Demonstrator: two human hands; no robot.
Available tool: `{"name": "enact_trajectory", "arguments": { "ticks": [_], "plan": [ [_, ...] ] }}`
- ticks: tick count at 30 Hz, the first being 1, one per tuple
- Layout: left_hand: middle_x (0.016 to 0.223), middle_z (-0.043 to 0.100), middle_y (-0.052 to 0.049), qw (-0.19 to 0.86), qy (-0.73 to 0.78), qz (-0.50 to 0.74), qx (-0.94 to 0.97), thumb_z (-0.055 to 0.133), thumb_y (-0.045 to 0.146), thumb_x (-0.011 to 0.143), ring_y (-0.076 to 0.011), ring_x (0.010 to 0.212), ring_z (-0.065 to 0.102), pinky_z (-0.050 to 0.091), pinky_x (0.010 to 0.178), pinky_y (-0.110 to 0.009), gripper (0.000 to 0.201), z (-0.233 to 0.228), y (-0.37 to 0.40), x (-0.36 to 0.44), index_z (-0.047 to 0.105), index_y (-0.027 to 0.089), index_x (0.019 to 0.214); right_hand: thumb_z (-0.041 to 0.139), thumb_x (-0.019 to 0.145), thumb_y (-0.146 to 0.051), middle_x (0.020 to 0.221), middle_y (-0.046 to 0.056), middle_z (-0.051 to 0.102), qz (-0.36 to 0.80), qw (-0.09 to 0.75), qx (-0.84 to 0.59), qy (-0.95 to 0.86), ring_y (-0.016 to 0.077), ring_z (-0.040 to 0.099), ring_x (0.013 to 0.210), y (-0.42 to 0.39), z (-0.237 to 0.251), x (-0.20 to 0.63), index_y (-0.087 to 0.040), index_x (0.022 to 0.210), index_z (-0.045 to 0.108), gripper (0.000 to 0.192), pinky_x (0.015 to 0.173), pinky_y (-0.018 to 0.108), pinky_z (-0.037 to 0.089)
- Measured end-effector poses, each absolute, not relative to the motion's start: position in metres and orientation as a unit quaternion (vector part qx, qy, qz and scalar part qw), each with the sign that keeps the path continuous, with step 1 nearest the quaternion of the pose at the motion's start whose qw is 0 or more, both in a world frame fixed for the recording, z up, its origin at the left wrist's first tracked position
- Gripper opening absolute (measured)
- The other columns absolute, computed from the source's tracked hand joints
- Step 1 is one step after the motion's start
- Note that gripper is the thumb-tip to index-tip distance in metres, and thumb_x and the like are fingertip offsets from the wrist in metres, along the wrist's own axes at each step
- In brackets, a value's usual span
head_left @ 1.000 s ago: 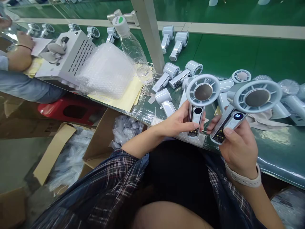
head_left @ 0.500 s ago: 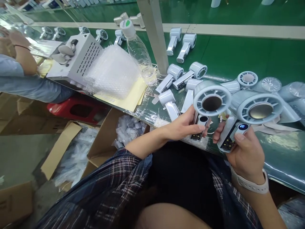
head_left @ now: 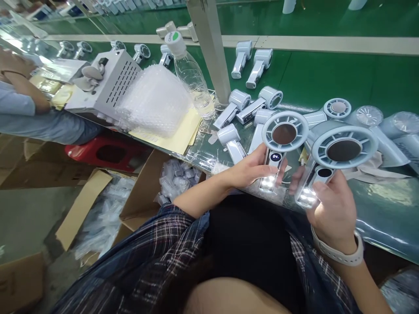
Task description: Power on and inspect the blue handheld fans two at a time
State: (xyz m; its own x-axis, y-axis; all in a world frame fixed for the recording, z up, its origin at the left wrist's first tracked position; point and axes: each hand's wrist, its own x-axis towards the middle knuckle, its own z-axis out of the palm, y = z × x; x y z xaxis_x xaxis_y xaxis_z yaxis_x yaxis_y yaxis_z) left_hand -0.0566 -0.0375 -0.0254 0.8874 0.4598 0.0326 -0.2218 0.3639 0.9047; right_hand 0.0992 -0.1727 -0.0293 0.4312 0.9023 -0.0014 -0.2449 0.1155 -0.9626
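Note:
My left hand (head_left: 253,168) is wrapped round the handle of a light-blue handheld fan (head_left: 284,133), its thumb on the front. The small display on this fan reads 84, and white lights glow low on the handle. A second handheld fan (head_left: 344,146), nearer to me, is gripped by my right hand (head_left: 335,207). Its display is dark, while its handle lights are lit too. Both fans stand with their round heads up. Just beyond them, more handheld fans (head_left: 233,141) lie on the green bench, some partly hidden behind the held ones.
A clear bottle (head_left: 193,74) stands by a metal post (head_left: 212,52). Left of it are bubble-wrap bags (head_left: 155,100) on yellow paper and a grey metal box (head_left: 104,83). An open carton (head_left: 140,192) sits below the bench edge. Another person's arm (head_left: 19,87) is at far left.
White lights have come on in both handles. The left fan's display now shows 84; the right one's, which read 20, has gone dark. Both hands have shifted slightly left.

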Motion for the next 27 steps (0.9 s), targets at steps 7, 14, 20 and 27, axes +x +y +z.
{"name": "enact_trajectory", "arguments": {
  "ticks": [7, 14, 20, 27],
  "plan": [
    [0.105, 0.063, -0.005, 0.796, 0.102, 0.21, 0.558, 0.078, 0.057, 0.085, -0.019, 0.076, 0.067, 0.057, 0.075, -0.04, 0.063, -0.0257, -0.0403, -0.0564, 0.044, 0.023, 0.126, 0.073, 0.091, -0.032, 0.093, 0.003, 0.072, 0.436, 0.671, -0.507, -0.321, 0.0237, 0.066, 0.071, -0.174, -0.0248, 0.0996, -0.028, 0.109, 0.073, 0.018, 0.061, 0.04, 0.059],
    [0.102, 0.062, 0.0, 0.82, 0.16, 0.259, 0.484, 0.079, 0.048, 0.085, -0.0149, 0.076, 0.065, 0.057, 0.082, -0.039, 0.053, -0.0257, -0.0426, -0.0543, 0.048, 0.022, 0.119, 0.073, 0.093, -0.034, 0.092, 0.001, 0.072, 0.433, 0.671, -0.529, -0.286, 0.0215, 0.064, 0.069, -0.1703, -0.028, 0.0967, -0.031, 0.109, 0.073, 0.016, 0.061, 0.038, 0.059],
    [0.101, 0.061, 0.001, 0.821, 0.114, 0.277, 0.486, 0.087, 0.035, 0.083, -0.0138, 0.077, 0.068, 0.06, 0.071, -0.033, 0.061, -0.0262, -0.0417, -0.0578, 0.046, 0.022, 0.127, 0.073, 0.092, -0.037, 0.091, 0.001, 0.073, 0.46, 0.674, -0.514, -0.265, 0.0171, 0.064, 0.064, -0.1674, -0.0266, 0.0976, -0.027, 0.105, 0.072, 0.016, 0.053, 0.031, 0.055],
    [0.108, 0.065, 0.001, 0.784, 0.164, 0.288, 0.525, 0.088, 0.037, 0.083, -0.0138, 0.08, 0.072, 0.06, 0.079, -0.035, 0.061, -0.0349, -0.038, -0.0558, 0.043, 0.022, 0.12, 0.077, 0.089, -0.049, 0.084, 0.001, 0.072, 0.526, 0.671, -0.478, -0.213, 0.0149, 0.063, 0.057, -0.1651, -0.0212, 0.0989, -0.024, 0.107, 0.065, 0.033, 0.046, 0.026, 0.052]
  ]
}}
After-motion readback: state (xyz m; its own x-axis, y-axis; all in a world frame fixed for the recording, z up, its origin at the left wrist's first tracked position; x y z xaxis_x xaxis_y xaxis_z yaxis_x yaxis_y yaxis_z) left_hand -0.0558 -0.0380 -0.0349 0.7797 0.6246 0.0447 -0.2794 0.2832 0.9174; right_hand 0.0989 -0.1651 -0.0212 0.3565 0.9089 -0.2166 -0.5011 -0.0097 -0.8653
